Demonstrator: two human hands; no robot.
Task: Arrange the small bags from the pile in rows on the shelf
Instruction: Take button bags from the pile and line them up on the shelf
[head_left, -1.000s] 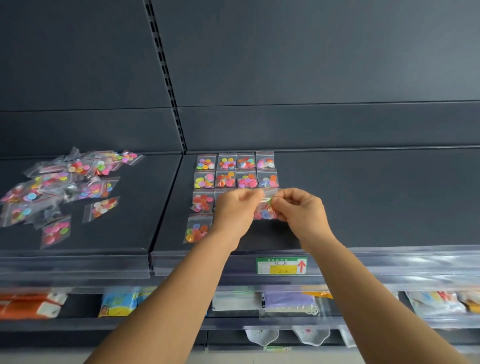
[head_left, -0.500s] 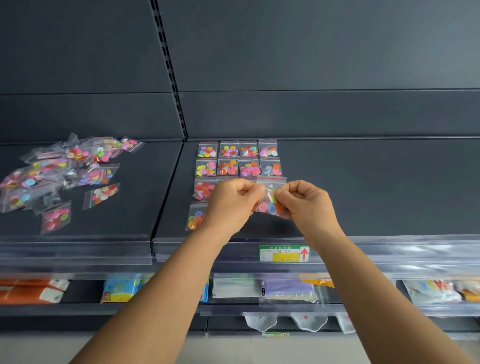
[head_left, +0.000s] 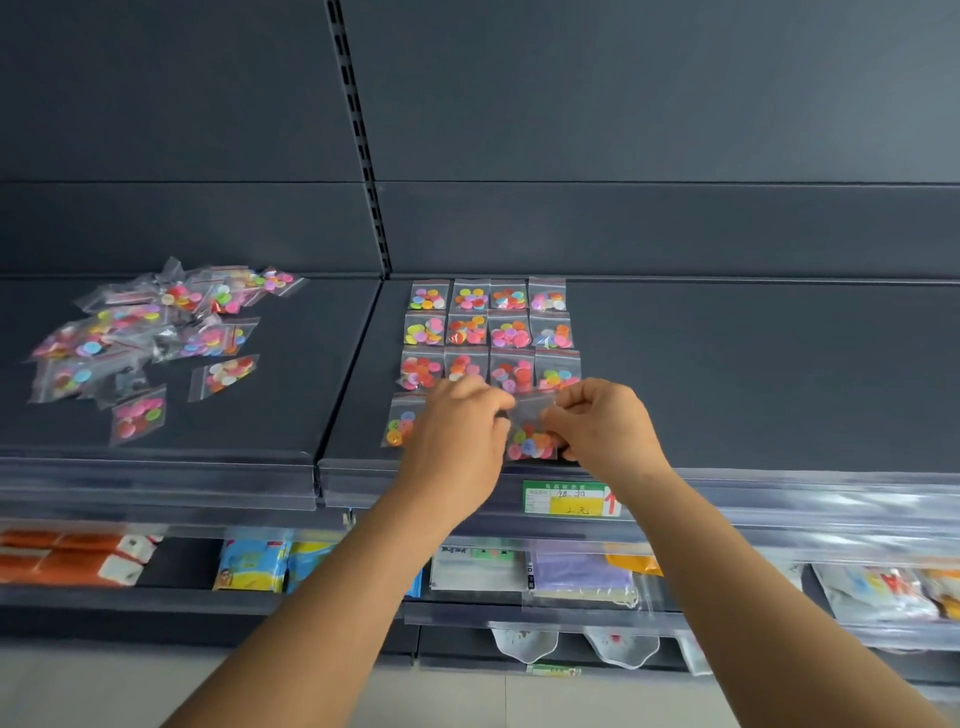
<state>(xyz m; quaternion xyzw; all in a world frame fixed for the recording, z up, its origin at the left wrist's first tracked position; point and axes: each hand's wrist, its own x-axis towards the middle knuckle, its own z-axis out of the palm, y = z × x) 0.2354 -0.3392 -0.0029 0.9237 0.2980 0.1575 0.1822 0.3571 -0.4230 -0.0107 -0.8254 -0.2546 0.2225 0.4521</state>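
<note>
Both hands meet over the front of the dark shelf (head_left: 727, 374), sharing one small clear bag (head_left: 532, 439) of coloured buttons. The left hand (head_left: 457, 436) has its fingers curled, its grip pinched on the bag's left edge, and the right hand (head_left: 605, 428) pinches the right edge in the same way, so the bag hangs between them just above the shelf's front lip. Behind the hands lie the arranged bags (head_left: 491, 332): three full rows of four, side by side, and one more bag (head_left: 402, 423) starting a fourth row at the left, partly hidden by the left hand. On the neighbouring shelf section to the left sits the loose pile (head_left: 150, 338) of bags, well apart from the rows. A green and yellow price tag (head_left: 569, 499) sits on the shelf's front rail below the hands.
</note>
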